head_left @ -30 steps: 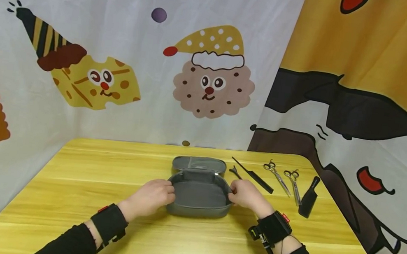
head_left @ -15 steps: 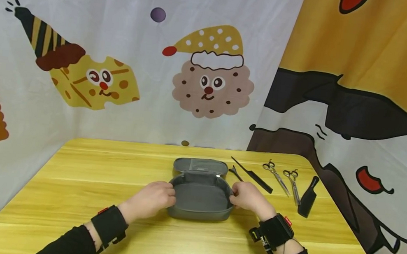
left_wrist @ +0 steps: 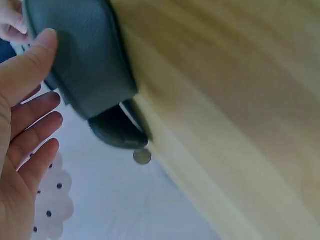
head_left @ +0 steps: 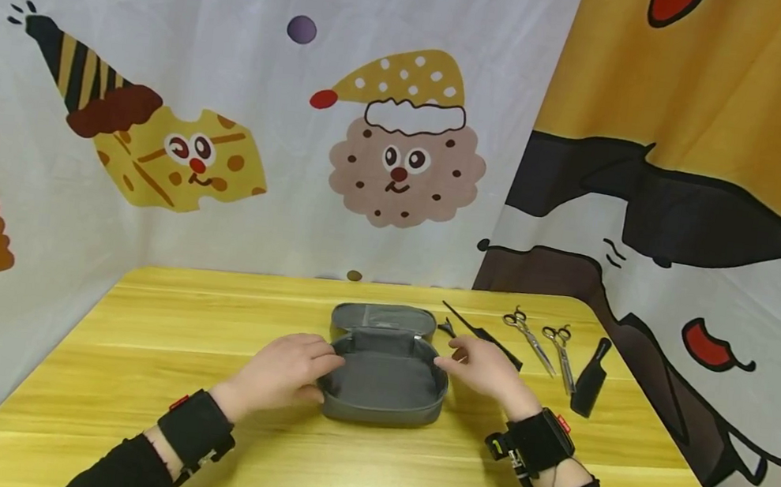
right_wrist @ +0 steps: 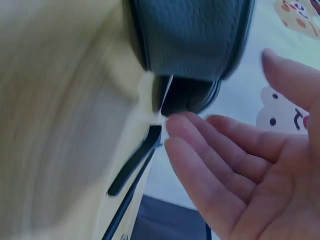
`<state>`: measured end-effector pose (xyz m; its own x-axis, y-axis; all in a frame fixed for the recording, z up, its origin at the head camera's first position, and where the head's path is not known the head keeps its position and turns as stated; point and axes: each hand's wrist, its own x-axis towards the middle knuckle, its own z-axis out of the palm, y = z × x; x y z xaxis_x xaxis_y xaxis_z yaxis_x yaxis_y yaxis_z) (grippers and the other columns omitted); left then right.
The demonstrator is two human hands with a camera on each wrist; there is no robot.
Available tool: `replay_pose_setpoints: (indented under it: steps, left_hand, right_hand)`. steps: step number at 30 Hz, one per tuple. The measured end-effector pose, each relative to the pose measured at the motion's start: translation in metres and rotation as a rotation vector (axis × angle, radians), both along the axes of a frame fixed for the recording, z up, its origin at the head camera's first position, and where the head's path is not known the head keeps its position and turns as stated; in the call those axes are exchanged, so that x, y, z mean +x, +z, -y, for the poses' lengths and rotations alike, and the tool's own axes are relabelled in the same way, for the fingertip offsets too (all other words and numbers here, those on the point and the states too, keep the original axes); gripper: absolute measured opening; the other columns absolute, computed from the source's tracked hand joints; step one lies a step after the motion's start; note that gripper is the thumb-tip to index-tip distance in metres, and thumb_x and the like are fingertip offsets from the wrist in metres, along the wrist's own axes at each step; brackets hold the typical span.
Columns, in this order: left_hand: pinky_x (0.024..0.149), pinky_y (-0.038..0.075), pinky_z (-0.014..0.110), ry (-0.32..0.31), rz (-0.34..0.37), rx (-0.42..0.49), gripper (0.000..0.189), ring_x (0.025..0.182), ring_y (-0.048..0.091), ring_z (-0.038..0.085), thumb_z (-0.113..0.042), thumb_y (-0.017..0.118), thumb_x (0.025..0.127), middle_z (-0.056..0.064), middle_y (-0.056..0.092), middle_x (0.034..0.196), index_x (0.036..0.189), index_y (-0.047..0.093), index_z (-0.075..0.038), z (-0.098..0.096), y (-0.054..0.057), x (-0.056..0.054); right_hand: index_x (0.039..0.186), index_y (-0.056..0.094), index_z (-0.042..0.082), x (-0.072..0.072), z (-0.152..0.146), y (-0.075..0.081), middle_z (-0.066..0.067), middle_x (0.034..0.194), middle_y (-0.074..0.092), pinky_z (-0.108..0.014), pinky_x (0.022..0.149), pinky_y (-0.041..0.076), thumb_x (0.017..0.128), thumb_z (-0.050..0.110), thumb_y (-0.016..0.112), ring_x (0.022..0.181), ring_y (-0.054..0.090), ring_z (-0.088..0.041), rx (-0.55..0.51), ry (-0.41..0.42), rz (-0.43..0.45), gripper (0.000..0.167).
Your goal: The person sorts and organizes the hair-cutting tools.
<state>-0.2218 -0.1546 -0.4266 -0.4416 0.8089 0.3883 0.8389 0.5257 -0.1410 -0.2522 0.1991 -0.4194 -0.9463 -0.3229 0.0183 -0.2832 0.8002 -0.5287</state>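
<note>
A grey soft case (head_left: 380,415) sits on the wooden table with its lid (head_left: 383,318) folded back and its inside bare. At its left end is my left hand (head_left: 287,371), fingers loosely spread. In the left wrist view the thumb (left_wrist: 42,47) overlaps the case's side wall and the other fingers stand apart from it. My right hand (head_left: 480,370) is by the right rim, holding nothing. Its fingers (right_wrist: 200,165) are relaxed and a little bent in the right wrist view, with the case wall (right_wrist: 192,40) beyond them.
Right of the case lie a dark hair clip (head_left: 447,327), a black tail comb (head_left: 484,334), scissors (head_left: 530,339), a second pair of scissors (head_left: 563,358) and a wide black comb (head_left: 590,379). A printed curtain (head_left: 238,61) hangs behind the table (head_left: 197,318).
Both hands gripped the case's ends earlier and have let go, fingers loosening. The case slid slightly toward me, then stayed put. The tools on the right have not moved.
</note>
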Motion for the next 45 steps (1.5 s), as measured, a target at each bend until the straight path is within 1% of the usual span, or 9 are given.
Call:
replay_pose_setpoints:
  steps: [5, 9, 12, 17, 22, 30, 33, 39, 45]
  left_hand:
    - [0.089, 0.055, 0.037, 0.023, 0.009, 0.050, 0.064, 0.100, 0.064, 0.022, -0.038, 0.087, 0.075, 0.006, 0.067, 0.109, 0.125, 0.065, -0.005, 0.006, 0.006, -0.003]
    - [0.088, 0.056, 0.038, 0.039, -0.012, 0.093, 0.065, 0.100, 0.064, 0.023, -0.036, 0.088, 0.074, 0.007, 0.068, 0.110, 0.125, 0.065, -0.004, 0.009, 0.008, -0.006]
    - [0.089, 0.055, 0.039, 0.058, -0.017, 0.113, 0.065, 0.101, 0.064, 0.024, -0.035, 0.088, 0.073, 0.007, 0.067, 0.111, 0.125, 0.065, -0.004, 0.010, 0.009, -0.009]
    - [0.095, 0.052, 0.041, 0.107, 0.004, 0.112, 0.066, 0.107, 0.063, 0.027, -0.036, 0.086, 0.077, 0.010, 0.067, 0.116, 0.128, 0.063, -0.003, 0.010, 0.009, -0.012]
    - [0.103, 0.047, 0.042, 0.166, 0.027, 0.125, 0.067, 0.113, 0.060, 0.029, -0.039, 0.083, 0.080, 0.011, 0.065, 0.121, 0.131, 0.061, -0.003, 0.010, 0.007, -0.013]
    - [0.105, 0.045, 0.044, 0.231, 0.057, 0.172, 0.067, 0.119, 0.057, 0.032, -0.044, 0.079, 0.083, 0.013, 0.063, 0.126, 0.133, 0.060, -0.004, 0.013, 0.001, -0.015]
    - [0.105, 0.045, 0.045, 0.260, 0.075, 0.181, 0.067, 0.120, 0.056, 0.033, -0.045, 0.078, 0.084, 0.015, 0.062, 0.127, 0.134, 0.059, -0.003, 0.015, -0.002, -0.017]
    - [0.107, 0.042, 0.047, 0.325, 0.145, 0.182, 0.068, 0.123, 0.054, 0.034, -0.048, 0.073, 0.088, 0.016, 0.060, 0.131, 0.137, 0.057, -0.003, 0.017, -0.005, -0.020]
    - [0.110, 0.039, 0.050, 0.373, 0.177, 0.177, 0.073, 0.128, 0.050, 0.037, -0.051, 0.070, 0.089, 0.020, 0.055, 0.138, 0.140, 0.054, 0.000, 0.022, -0.009, -0.028]
  right_hand:
    - [0.138, 0.052, -0.003, -0.005, -0.012, 0.001, -0.020, 0.119, 0.064, -0.046, 0.089, 0.053, 0.097, 0.039, 0.063, 0.106, 0.063, -0.034, -0.027, -0.035, -0.066, 0.060]
    - [0.141, 0.047, -0.006, -0.006, -0.021, 0.002, -0.024, 0.125, 0.060, -0.047, 0.095, 0.050, 0.098, 0.038, 0.062, 0.112, 0.059, -0.039, -0.045, -0.046, -0.081, 0.063]
    - [0.142, 0.045, -0.008, -0.007, -0.027, 0.003, -0.028, 0.128, 0.057, -0.049, 0.099, 0.047, 0.099, 0.034, 0.061, 0.115, 0.056, -0.042, -0.063, -0.045, -0.088, 0.061]
    - [0.140, 0.047, -0.008, -0.007, -0.037, 0.003, -0.028, 0.127, 0.057, -0.052, 0.101, 0.045, 0.100, 0.030, 0.061, 0.115, 0.056, -0.043, -0.070, -0.057, -0.139, 0.057]
    - [0.137, 0.050, -0.009, -0.006, -0.045, 0.001, -0.028, 0.124, 0.059, -0.055, 0.097, 0.047, 0.099, 0.038, 0.062, 0.114, 0.056, -0.043, -0.049, -0.082, -0.201, 0.062]
    - [0.140, 0.046, -0.009, -0.011, -0.059, -0.001, -0.031, 0.132, 0.054, -0.056, 0.102, 0.043, 0.098, 0.028, 0.064, 0.119, 0.052, -0.047, -0.032, -0.117, -0.183, 0.059]
    - [0.141, 0.046, -0.008, -0.012, -0.063, 0.001, -0.030, 0.132, 0.054, -0.056, 0.100, 0.045, 0.098, 0.028, 0.064, 0.119, 0.053, -0.046, -0.021, -0.129, -0.184, 0.059]
    - [0.141, 0.049, -0.005, -0.012, -0.074, 0.002, -0.031, 0.130, 0.055, -0.058, 0.097, 0.045, 0.098, 0.027, 0.064, 0.117, 0.053, -0.048, -0.013, -0.163, -0.189, 0.055]
    - [0.137, 0.049, -0.009, -0.019, -0.091, -0.004, -0.032, 0.129, 0.055, -0.058, 0.095, 0.047, 0.098, 0.024, 0.064, 0.114, 0.054, -0.049, 0.013, -0.179, -0.210, 0.053]
